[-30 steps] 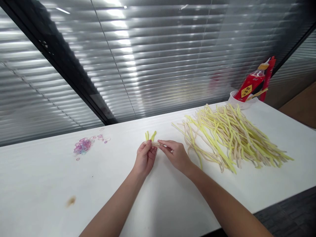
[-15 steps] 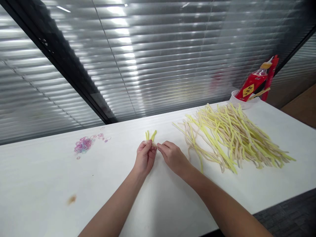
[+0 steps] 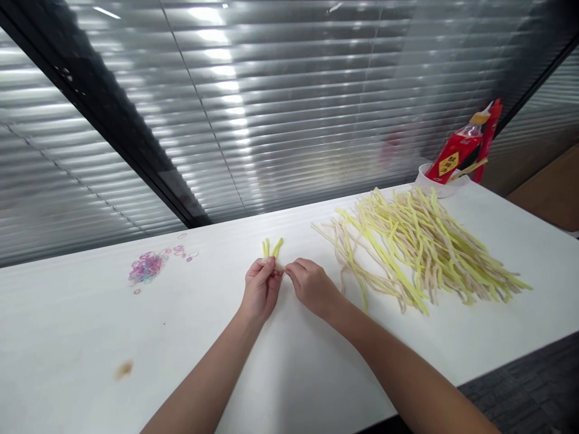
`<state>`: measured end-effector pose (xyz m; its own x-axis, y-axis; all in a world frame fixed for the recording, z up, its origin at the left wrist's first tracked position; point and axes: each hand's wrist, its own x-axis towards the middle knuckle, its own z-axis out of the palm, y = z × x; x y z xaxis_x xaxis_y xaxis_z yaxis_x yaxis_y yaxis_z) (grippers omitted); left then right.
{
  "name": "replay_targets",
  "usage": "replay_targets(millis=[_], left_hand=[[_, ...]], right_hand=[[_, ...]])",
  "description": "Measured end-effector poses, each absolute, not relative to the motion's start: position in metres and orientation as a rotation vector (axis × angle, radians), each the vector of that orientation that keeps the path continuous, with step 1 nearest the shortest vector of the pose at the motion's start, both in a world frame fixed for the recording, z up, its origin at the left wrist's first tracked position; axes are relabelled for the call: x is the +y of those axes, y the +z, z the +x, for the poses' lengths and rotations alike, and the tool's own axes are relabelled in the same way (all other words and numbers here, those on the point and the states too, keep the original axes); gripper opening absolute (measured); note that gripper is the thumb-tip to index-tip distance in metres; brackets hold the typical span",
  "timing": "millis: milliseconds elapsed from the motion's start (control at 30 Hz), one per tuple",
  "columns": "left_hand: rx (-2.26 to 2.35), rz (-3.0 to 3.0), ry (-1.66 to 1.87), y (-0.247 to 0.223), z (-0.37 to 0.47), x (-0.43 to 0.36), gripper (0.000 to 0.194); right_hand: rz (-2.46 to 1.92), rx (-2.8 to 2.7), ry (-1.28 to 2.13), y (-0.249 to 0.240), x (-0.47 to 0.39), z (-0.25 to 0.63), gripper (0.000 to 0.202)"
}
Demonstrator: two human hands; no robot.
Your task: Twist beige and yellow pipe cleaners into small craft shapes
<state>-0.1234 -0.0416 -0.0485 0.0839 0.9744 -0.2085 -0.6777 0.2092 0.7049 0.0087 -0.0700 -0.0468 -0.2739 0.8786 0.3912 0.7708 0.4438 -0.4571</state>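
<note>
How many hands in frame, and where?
2. The left hand is near mid-table, holding a small bundle with yellow ends sticking up. The right hand is just right of it, fingertips at the bundle; its exact grip is too small to tell. Neither is hidden.

- Left hand point(image 3: 261, 289): bare; slender fingers, rounded thumb; nail detail too small to read.
- Right hand point(image 3: 312, 288): bare; slim tapering fingers, smoothly rounded back.
- Left wrist point(image 3: 249, 318) and right wrist point(image 3: 338, 310): both bare, narrower than the forearms.
- Left forearm point(image 3: 208, 371), right forearm point(image 3: 384, 355): bare along visible length, smooth-contoured, broadening toward the elbow; both cut off by lower edge of view.
</note>
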Motion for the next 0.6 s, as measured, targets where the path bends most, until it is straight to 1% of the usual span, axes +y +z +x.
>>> replay_targets(millis=[133,233,267,333,400,500,600], left_hand=[[0.719,0.528,1.304,-0.046,-0.123,-0.042,0.023],[0.713,0.548,1.278,-0.045,-0.123,-0.043,0.022],[0.723,0.556,1.267,-0.045,-0.123,-0.044,0.021],[0.755,0.582,1.238,-0.045,-0.123,-0.044,0.021],[0.791,0.617,1.193,-0.045,-0.123,-0.044,0.030],[0.843,0.676,1.128,-0.044,-0.121,-0.044,0.043],[0.884,0.690,1.090,-0.044,-0.119,-0.045,0.050]], right_hand=[[-1.365,-1.950,0.580,-0.035,-0.074,0.012,0.021],[-1.434,-1.830,0.733,-0.027,-0.076,0.017,0.043],[-1.458,-1.813,0.726,-0.025,-0.075,0.020,0.042],[-1.519,-1.813,0.646,-0.024,-0.074,0.025,0.030],[-1.612,-1.829,0.534,-0.023,-0.072,0.032,0.021],[-1.787,-1.836,0.402,-0.020,-0.071,0.042,0.019],[-2.038,-1.791,0.294,-0.013,-0.074,0.051,0.019]])
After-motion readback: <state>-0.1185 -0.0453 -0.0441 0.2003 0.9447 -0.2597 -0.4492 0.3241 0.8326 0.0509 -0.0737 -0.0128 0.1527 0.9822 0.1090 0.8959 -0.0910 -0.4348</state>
